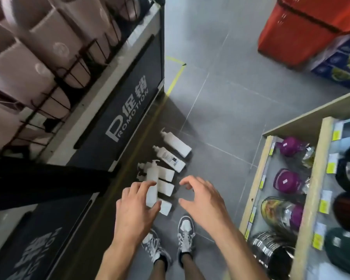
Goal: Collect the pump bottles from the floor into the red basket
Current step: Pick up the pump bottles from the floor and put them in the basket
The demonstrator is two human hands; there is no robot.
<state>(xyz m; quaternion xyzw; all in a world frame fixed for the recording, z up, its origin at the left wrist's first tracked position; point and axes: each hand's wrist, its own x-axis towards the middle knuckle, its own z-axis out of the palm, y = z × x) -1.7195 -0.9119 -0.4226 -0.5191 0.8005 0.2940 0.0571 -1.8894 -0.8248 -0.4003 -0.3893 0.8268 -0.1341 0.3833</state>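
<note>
A white pump bottle [152, 182] is gripped in the left hand [135, 207]. The fingers and thumb are curled round its lower body, and its pump head is pointed away towards the far side. The right hand [202, 197] is held just to the right of it. Its fingers are curved and its thumb is spread apart from them, and nothing is held in it.

Beneath both hands, a row of white pump bottles [167, 174] is laid on the grey tiled floor [220, 102]. Five can be counted, lying side by side with their pump heads turned left. The nearest three are partly hidden by the held bottle and the left hand. The row is set just right of a dark promotion stand [129, 110].

The red basket [303, 31] is seen at the far right, well apart from the bottles and just beside blue cartons [339, 63]. A wooden shelf [311, 178] of jars and flasks is placed at the near right. Two sneakers [185, 233] are planted near the row's near end.
</note>
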